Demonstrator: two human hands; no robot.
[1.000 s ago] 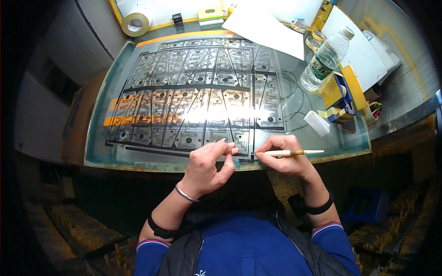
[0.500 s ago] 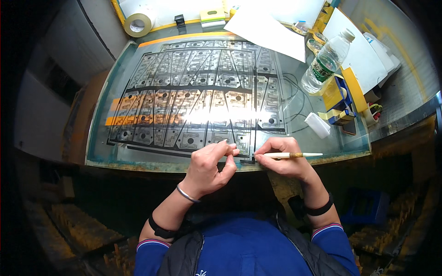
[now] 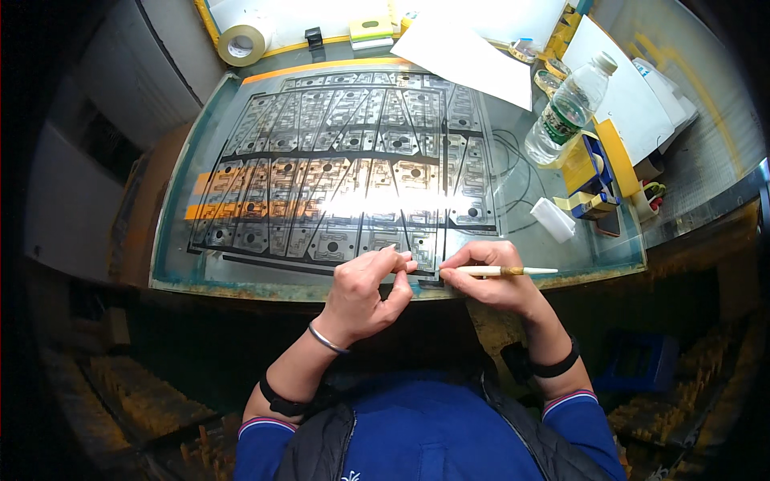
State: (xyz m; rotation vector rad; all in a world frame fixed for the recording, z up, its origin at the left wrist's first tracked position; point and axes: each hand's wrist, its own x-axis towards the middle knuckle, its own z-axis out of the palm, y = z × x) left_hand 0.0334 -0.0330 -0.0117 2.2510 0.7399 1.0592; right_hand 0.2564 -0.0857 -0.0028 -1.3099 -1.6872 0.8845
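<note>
A large transparent film with black circuit patterns (image 3: 333, 244) lies on the glass-topped table. My right hand (image 3: 501, 287) is closed round a slim white pen-like tool (image 3: 536, 271). Its tapered end points right, while the other end sits at my fingertips by the film's near right corner. I cannot make out what kind of tip it has. Over the film's near edge, just left of that corner, my left hand (image 3: 369, 289) is closed with thumb and fingers bent together. Whatever lies between those fingers, if anything, is hidden.
A clear bottle with a green label (image 3: 569, 108) stands at right, beside a blue-and-yellow tape dispenser (image 3: 597, 172) and a white roll (image 3: 553, 220). White paper (image 3: 465, 56) lies across the far side. A tape roll (image 3: 242, 46) is at far left. Bright glare covers the film's middle.
My right hand and the white tool have shifted slightly left. My left hand stays in place.
</note>
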